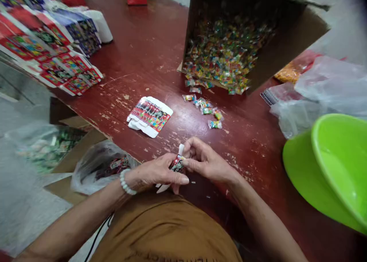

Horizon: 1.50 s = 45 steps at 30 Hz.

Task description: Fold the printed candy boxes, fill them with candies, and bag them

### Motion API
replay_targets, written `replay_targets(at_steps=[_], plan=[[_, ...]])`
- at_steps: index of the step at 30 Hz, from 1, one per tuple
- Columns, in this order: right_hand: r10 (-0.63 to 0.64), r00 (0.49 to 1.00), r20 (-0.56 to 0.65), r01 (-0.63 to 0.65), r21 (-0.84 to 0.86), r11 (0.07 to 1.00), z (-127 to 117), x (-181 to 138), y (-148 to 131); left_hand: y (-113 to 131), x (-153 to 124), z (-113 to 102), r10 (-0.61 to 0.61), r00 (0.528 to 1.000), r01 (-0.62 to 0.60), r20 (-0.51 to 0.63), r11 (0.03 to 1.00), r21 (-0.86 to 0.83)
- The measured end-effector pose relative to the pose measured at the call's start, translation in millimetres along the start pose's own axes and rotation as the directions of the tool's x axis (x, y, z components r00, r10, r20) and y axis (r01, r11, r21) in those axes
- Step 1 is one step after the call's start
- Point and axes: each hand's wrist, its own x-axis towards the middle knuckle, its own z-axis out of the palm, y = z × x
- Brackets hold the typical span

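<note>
1. Paper box, small with a bright picture on it, is between both hands. It is on the person's side of the big brown box, a bit to the left.
2. Its long side seems to run on a slant. The end with the white flap points away from the person, on the side toward the big brown box. Fingers hide much of the rest.
3. The left hand is curled most of the way round the paper box, with its thumb lying across the near part. It looks like a gentle hold.
4. The right hand is nearly closed. Its thumb and bent fingers pinch at the flap end.
5. The right hand is nearer to the big brown box. Between that hand and the big brown box are loose sweets on the red table.
6. Flat paper boxes lie left of the big brown box and nearer the person, apart from both hands.
</note>
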Motion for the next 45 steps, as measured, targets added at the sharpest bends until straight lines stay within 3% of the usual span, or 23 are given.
replay_targets(at_steps=[2,4,6,10,13,15,19,22,24,27,29,31,33,35,37,39,42,45], plan=[[-0.019,0.999,-0.040,0.019,0.009,1.000,2,0,3,-5,-2,1,0.004,0.991,0.003,-0.133,0.999,0.052],[-0.038,0.999,-0.037,0.037,-0.040,0.998,2,-1,4,-10,-3,1,0.014,0.983,-0.007,-0.184,0.999,0.038],[-0.054,0.998,0.015,0.055,-0.145,0.988,0,-2,1,-14,-3,0,0.026,0.988,-0.036,-0.152,0.998,-0.057],[-0.040,0.979,0.198,0.128,-0.454,0.882,-7,-2,-11,-17,2,-7,0.026,0.999,-0.019,0.031,0.979,-0.204],[0.008,0.950,0.312,0.137,-0.438,0.889,-9,0,-19,-18,7,-10,-0.046,0.998,0.052,0.037,0.978,-0.202],[0.015,0.943,0.332,0.125,-0.397,0.909,-7,-1,-23,-17,9,-11,-0.033,0.999,0.035,0.013,0.978,-0.206],[-0.103,0.978,0.181,0.174,-0.435,0.883,-3,-4,-24,-11,9,-9,0.032,0.995,-0.056,-0.098,0.964,-0.259],[-0.173,0.972,-0.159,0.100,-0.387,0.917,-3,-2,-15,-6,7,-5,-0.006,0.948,-0.120,-0.317,0.920,-0.373],[-0.129,0.944,-0.302,0.043,-0.277,0.960,-2,4,-5,-5,8,0,-0.024,0.911,-0.159,-0.411,0.900,-0.406],[-0.027,0.965,-0.261,0.005,-0.087,0.996,3,13,9,-9,11,5,-0.042,0.906,-0.167,-0.420,0.879,-0.447],[-0.072,0.950,-0.305,0.048,-0.084,0.995,7,16,14,-12,12,6,-0.016,0.902,-0.199,-0.432,0.872,-0.448],[-0.163,0.898,-0.409,0.098,-0.177,0.979,11,16,14,-13,11,5,0.057,0.884,-0.258,-0.465,0.887,-0.383],[-0.201,0.865,-0.460,0.089,-0.253,0.963,12,13,12,-14,9,6,0.129,0.830,-0.333,-0.543,0.895,-0.297],[-0.189,0.859,-0.476,0.066,-0.262,0.963,13,11,12,-13,6,8,0.151,0.738,-0.397,-0.657,0.885,-0.242],[-0.174,0.854,-0.491,0.071,-0.221,0.973,16,11,15,-13,4,13,0.162,0.636,-0.457,-0.755,0.867,-0.199],[-0.157,0.834,-0.528,0.102,-0.133,0.986,21,12,20,-13,3,18,0.198,0.567,-0.503,-0.800,0.852,-0.146],[-0.165,0.803,-0.573,0.178,-0.034,0.983,30,14,26,-15,2,21,0.260,0.522,-0.533,-0.812,0.843,-0.073],[-0.222,0.802,-0.554,0.229,-0.058,0.972,32,15,26,-17,0,17,0.253,0.548,-0.507,-0.798,0.859,-0.076]])
